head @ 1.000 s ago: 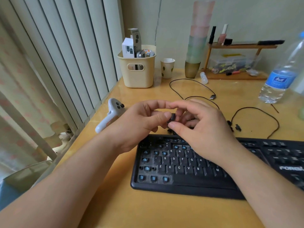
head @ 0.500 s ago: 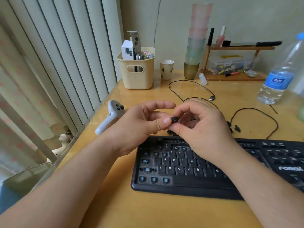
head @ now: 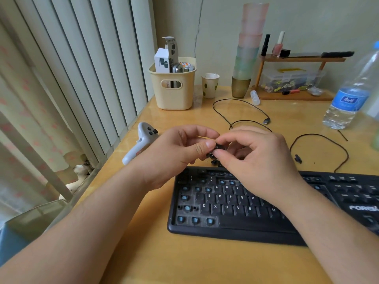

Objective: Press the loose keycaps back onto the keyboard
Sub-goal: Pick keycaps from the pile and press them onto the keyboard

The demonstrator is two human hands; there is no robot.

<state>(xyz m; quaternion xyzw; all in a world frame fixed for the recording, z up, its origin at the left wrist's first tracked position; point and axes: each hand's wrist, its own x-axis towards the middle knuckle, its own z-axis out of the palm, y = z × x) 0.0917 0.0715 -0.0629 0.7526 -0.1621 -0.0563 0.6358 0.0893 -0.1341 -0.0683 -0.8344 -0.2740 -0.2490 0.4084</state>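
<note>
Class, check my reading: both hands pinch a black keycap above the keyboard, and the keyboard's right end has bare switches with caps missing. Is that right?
Not quite. The head view shows the bare switches at the left end of the keyboard, not the right. The rest holds: left hand and right hand pinch the black keycap above it.

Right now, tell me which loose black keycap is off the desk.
The small black keycap pinched between left hand and right hand; the other keycaps lie on the wooden desk.

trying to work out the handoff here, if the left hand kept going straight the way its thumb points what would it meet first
The left hand points its thumb rightward at the keycap, which it already touches. Straight beyond that are the fingers of the right hand, pinching the same keycap. Depth looks matched, though one view cannot confirm it.
</note>
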